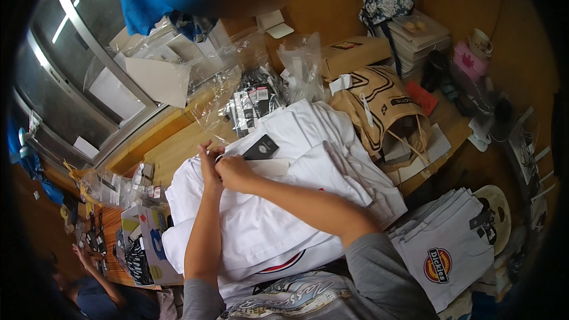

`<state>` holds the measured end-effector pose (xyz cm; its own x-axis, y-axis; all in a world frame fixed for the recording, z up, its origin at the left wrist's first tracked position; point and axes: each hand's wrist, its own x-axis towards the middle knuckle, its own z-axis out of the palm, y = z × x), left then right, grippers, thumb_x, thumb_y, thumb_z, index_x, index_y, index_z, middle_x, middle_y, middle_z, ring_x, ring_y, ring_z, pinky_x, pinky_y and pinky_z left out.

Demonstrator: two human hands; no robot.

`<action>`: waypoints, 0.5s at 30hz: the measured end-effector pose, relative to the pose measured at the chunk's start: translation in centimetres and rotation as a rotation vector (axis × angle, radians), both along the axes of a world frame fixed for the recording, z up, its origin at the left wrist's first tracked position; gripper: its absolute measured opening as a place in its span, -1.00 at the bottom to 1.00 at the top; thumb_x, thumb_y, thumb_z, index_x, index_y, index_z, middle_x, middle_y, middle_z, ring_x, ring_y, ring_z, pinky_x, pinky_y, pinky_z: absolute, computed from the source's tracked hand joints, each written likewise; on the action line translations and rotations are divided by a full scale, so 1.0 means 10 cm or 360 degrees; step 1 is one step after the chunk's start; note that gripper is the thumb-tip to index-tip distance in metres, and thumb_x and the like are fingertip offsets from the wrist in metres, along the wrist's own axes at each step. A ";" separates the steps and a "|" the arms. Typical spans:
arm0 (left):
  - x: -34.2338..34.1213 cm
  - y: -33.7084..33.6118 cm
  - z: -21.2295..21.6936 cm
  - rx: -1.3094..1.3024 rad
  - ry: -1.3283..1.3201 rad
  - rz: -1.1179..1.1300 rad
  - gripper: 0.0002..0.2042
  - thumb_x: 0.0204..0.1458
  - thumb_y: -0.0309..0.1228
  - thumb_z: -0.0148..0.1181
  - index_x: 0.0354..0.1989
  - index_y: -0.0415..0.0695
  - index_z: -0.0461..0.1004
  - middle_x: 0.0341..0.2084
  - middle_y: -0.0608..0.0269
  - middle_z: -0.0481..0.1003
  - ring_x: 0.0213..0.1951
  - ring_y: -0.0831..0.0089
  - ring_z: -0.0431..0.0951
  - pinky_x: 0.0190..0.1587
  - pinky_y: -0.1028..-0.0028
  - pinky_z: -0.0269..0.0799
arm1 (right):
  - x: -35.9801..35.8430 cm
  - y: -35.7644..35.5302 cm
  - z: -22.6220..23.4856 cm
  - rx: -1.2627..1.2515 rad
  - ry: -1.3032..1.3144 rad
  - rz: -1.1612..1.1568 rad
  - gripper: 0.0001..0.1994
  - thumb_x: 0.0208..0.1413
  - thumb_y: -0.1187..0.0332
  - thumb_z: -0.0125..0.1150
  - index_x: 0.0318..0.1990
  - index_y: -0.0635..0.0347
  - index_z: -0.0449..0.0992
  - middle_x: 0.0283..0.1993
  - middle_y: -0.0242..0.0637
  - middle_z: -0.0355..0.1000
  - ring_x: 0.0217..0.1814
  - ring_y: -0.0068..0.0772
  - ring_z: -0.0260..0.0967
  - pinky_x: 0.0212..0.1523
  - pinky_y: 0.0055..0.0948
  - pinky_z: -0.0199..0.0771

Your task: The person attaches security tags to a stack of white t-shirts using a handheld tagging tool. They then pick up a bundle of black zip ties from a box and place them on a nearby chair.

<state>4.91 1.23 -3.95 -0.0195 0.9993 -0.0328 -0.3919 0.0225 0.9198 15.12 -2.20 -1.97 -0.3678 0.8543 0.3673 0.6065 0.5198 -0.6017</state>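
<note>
A pile of white T-shirts point(249, 225) lies in front of me on the table. Over its left part my left hand point(210, 167) and my right hand point(235, 174) meet, fingers closed close together. What they pinch is hidden by the fingers. Just beyond my right hand a black hang tag point(261, 147) rests on the white cloth, and a cream card tag point(270, 168) lies beside it, its left end next to my knuckles. Both my forearms cross over the shirts.
Clear bags with tags point(255, 98) lie behind the shirts. A brown paper bag point(385, 106) stands at right, near a cardboard box point(355, 56). Folded shirts point(441, 243) are stacked lower right. At left are an open carton point(157, 249) and another person's arm point(98, 275).
</note>
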 end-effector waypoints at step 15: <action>-0.87 -0.28 0.25 0.0374 0.3186 0.0443 -0.81 -0.05 -0.43 -0.10 -0.26 -0.19 0.32 -0.31 0.10 0.36 -0.19 0.27 0.31 -0.17 0.37 0.21 | 0.36 0.06 0.31 0.0226 0.0177 0.0086 -0.86 -0.15 0.42 -0.10 -0.40 0.12 0.38 -0.39 -0.23 0.37 -0.26 -0.26 0.30 -0.19 -0.16 0.16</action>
<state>-3.77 -1.60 -1.48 0.0210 0.9443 0.3284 0.9990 -0.0070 -0.0439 18.75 -1.61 1.14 -0.3622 0.7711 0.5237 0.5094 0.6342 -0.5816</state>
